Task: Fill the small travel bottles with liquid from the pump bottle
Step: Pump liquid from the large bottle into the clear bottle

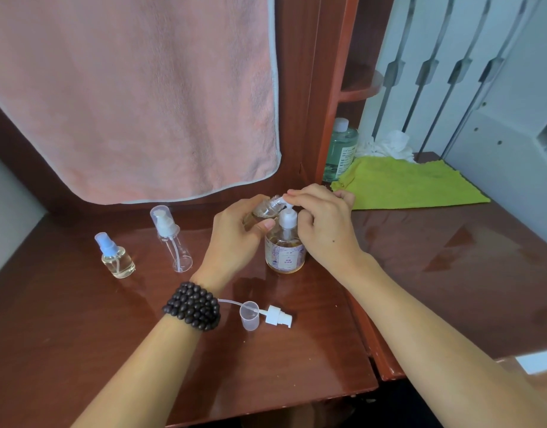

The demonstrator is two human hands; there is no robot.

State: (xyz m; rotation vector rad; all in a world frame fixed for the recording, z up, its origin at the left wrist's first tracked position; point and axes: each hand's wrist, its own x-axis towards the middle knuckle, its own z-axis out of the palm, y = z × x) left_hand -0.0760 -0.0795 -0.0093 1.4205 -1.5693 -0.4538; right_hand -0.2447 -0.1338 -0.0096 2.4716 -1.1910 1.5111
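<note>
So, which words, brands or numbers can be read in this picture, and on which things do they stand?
None can be read.
Round amber pump bottle: label with dark characters, too small and blurred.
Green clear bottle with white cap: white label, print too small.
Other things: no text seen.

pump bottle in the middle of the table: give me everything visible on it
The pump bottle stands upright on the brown table, between both hands. Its round, clear body holds amber liquid, roughly to the shoulder, and carries a pale printed label. On top sits a white pump head with a collar. The right hand rests on the pump head, fingers over its spout. The left hand holds a small bottle tilted against the spout.
</note>
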